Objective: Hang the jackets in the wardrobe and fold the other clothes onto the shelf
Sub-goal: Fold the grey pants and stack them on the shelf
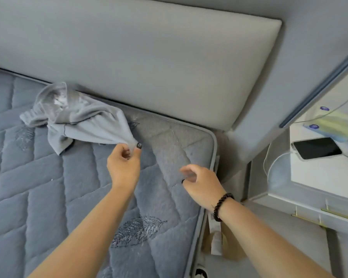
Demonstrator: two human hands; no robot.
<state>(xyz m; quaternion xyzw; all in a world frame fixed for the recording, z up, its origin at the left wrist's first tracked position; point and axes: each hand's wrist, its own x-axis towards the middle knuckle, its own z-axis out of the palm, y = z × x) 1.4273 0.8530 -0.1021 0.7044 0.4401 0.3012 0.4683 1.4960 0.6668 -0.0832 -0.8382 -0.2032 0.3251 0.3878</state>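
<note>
Grip: grey garment (78, 119), crumpled on the bed (48, 197) by the headboard (149, 57), is pinched at one corner by left hand (123, 167); right hand (199, 181) hangs loosely curled, nothing held. Risk: slippage or bunching if lifted one-handed.

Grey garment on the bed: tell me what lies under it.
The grey garment lies crumpled on the quilted mattress, against the headboard. The left hand pinches one corner, lifting it. Only mattress shows at its edges; anything beneath the bunched folds is hidden.
</note>
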